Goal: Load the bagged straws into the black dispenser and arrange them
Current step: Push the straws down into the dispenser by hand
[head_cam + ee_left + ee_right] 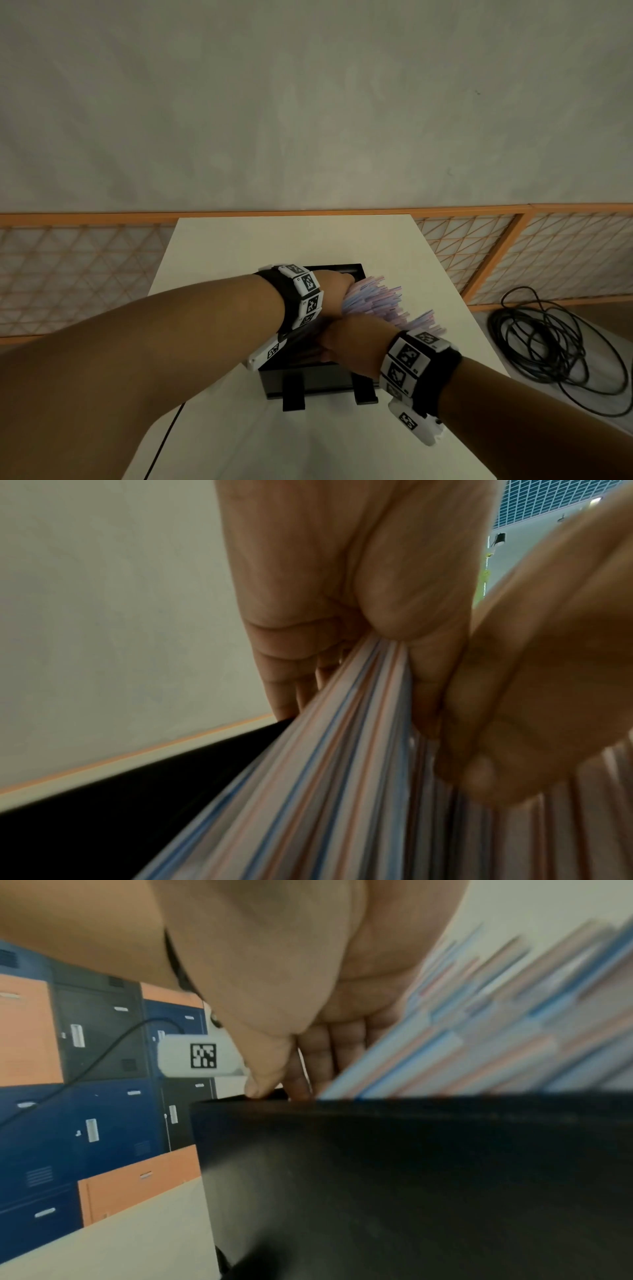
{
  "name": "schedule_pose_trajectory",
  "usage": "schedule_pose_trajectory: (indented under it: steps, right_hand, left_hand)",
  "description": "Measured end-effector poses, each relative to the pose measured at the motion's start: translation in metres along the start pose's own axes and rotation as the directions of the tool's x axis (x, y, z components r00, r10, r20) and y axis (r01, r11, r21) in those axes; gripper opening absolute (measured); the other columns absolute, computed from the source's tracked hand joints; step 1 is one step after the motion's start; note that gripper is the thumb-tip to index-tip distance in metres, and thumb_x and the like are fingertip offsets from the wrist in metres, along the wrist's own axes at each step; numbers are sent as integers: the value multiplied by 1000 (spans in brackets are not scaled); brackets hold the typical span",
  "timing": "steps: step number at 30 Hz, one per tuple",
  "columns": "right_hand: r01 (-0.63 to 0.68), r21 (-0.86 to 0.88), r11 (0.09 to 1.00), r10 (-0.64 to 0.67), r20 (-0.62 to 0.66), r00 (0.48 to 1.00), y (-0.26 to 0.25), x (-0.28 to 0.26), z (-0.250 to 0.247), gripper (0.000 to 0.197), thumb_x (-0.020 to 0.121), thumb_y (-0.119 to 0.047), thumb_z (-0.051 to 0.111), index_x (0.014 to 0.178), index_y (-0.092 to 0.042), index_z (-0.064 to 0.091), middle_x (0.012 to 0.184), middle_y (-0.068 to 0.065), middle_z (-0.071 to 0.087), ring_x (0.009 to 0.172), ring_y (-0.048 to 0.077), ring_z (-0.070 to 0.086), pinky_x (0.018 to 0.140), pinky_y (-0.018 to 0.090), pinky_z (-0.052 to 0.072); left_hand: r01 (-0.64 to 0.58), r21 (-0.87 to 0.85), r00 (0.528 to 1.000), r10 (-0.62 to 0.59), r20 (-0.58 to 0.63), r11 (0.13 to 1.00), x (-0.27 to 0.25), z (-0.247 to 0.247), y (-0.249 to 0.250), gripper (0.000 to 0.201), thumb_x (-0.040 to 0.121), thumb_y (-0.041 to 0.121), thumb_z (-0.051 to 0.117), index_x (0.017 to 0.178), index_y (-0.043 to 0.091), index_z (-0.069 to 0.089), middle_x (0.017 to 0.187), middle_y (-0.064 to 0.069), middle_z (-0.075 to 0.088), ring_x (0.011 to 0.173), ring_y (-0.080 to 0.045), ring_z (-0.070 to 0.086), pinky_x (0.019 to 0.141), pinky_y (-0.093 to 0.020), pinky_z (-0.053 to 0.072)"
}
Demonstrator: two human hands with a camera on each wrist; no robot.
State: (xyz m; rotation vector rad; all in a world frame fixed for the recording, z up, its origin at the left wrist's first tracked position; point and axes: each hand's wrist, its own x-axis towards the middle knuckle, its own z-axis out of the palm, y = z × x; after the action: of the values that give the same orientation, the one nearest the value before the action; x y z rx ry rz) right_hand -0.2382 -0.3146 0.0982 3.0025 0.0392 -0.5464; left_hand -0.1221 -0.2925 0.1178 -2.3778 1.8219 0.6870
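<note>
The left hand pinched the straws between curled fingers and thumb. The right hand lay on them with fingers dipped inside the dispenser; its grip could not be told. The striped straws leaned out rightward from the dispenser on the table. Wristbands bore only square code markers, no readable writing.

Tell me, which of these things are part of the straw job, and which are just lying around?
Part of the job:
- straws, a striped bundle
- black dispenser
- left hand, gripping the straws
- right hand, at the dispenser's top

Lying about:
- coiled black cable on the floor
- white table
- orange lattice fence
</note>
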Motion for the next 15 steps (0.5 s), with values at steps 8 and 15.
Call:
schedule_pose_trajectory:
  steps: [8, 15]
  right_hand:
    - [-126, -5, 992, 126, 75, 989, 21, -40, -15, 43, 77, -14, 59, 119, -14, 58, 119, 5, 61, 107, 27, 60, 86, 34, 50]
    - [-156, -215, 964, 173, 61, 983, 21, -51, -18, 51, 77, -20, 61, 127, -16, 50, 132, 5, 48, 120, 24, 46, 95, 40, 40]
  left_hand:
    - [-19, 189, 998, 29, -51, 982, -8, 9, -3, 87, 57, 44, 86, 126, 10, 44, 124, -14, 47, 114, -31, 47, 98, -45, 44]
    - [-22, 71, 999, 25, -43, 997, -17, 19, 0, 89, 61, 41, 82, 131, 9, 37, 128, -12, 44, 117, -29, 46, 96, -41, 46]
